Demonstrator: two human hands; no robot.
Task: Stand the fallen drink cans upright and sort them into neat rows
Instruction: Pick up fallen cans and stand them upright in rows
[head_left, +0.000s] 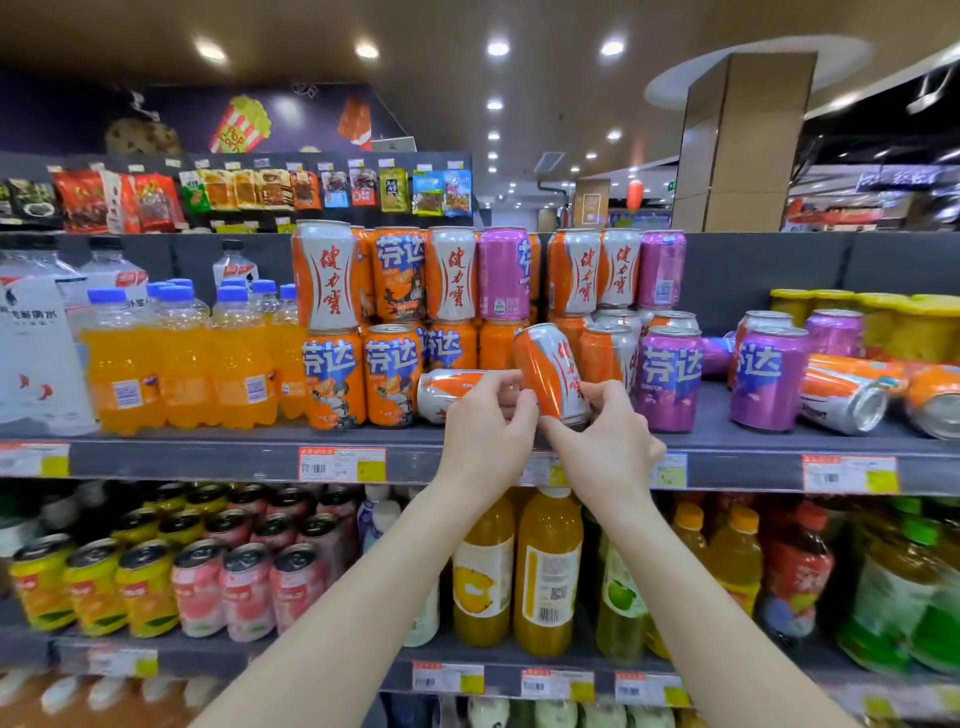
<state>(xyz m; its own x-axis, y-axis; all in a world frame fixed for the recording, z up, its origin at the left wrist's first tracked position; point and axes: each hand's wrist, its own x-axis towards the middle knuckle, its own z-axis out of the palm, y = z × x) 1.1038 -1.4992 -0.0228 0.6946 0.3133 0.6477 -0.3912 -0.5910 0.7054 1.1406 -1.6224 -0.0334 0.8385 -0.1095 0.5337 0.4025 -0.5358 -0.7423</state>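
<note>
An orange-and-white can (551, 368) is tilted in mid-air above the grey shelf (218, 452). My right hand (605, 447) grips its lower end. My left hand (485, 431) holds a second orange-and-white can (447, 392), which lies on its side on the shelf, and its fingertips also reach the tilted can. Upright orange cans (335, 379) stand to the left, with more stacked above. Purple cans (667, 379) stand upright to the right. Further right, several cans (841, 397) lie fallen on their sides.
Orange soda bottles (182, 358) and water bottles fill the shelf's left end. Yellow-lidded jars (883, 322) sit at the far right. Price tags (342, 463) line the shelf edge. The lower shelf holds cans and juice bottles (545, 566).
</note>
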